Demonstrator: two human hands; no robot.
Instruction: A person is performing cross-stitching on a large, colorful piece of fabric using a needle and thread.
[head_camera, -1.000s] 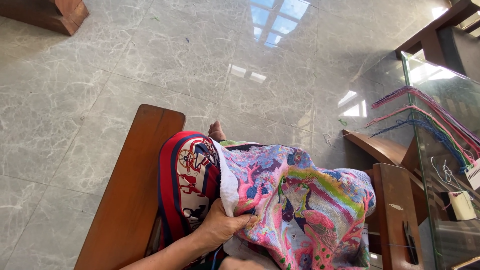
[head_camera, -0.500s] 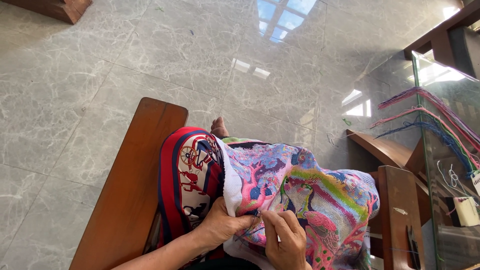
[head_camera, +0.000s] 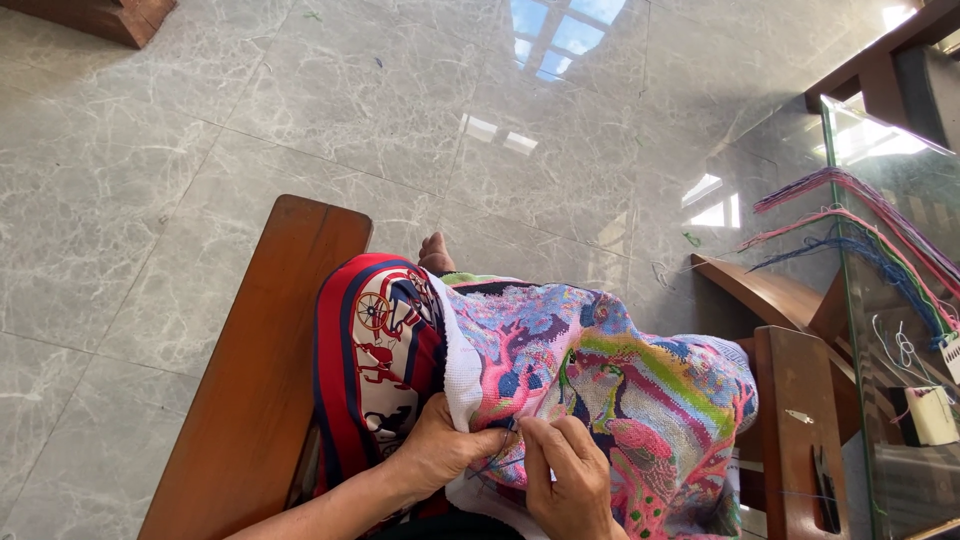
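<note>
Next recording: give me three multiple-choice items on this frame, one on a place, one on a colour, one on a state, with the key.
1. Where do the loose thread skeins lie?
A. on the glass tabletop at the right
B. on the floor tiles
C. on the wooden bench arm

2. What colour is the border of the printed cloth beside the embroidery?
A. yellow
B. red and navy
C. white

3. How is the left hand?
A. flat on the floor
B. raised and empty
C. closed on the edge of the embroidery

Key: 1 A, the skeins drape over the glass; 2 B, red and navy stripes edge the cloth; 3 C, its grip bunches the fabric while the right hand pinches at the stitches.
</note>
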